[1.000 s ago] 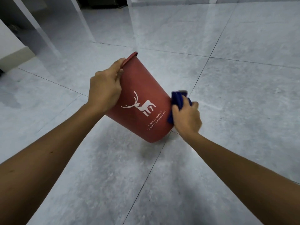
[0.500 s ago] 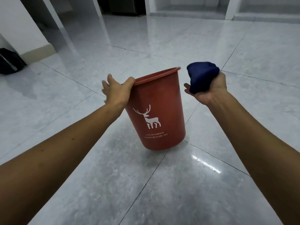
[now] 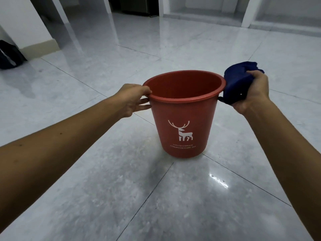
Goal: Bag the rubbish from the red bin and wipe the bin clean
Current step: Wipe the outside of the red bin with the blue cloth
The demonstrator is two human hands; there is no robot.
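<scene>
While the red bin [image 3: 184, 122] is standing upright at the centre of the view, its rolled rim is being gripped at 9 o'clock by the left hand [image 3: 133, 100]. The thumb is being laid over the lip, and the fingers are being spread just beneath it against the outer wall. Whether the base is resting on the floor [image 3: 104, 188] or being held just clear of it cannot be told; a soft shadow is being cast directly below.

Bin: smooth matt plastic, round, tapering toward the base. A white deer print [image 3: 182, 131] with two lines of small white lettering under it is being shown at 6 o'clock on the wall. Faint vertical ribbing is being picked out inside.

At 3 o'clock of the rim, a blue cloth [image 3: 238, 82] is being clutched by the right hand [image 3: 251, 94], fingers curled round it. Cloth: dark, plush, bunched into a rounded wad, its edge touching the lip.

The hands are being kept well apart, one at each side of the bin.

Floor: large pale grey tiles, glossy, thin dark joints. At 10 o'clock, a black bag [image 3: 8, 56] is being seen beside a white wall [image 3: 26, 23].
</scene>
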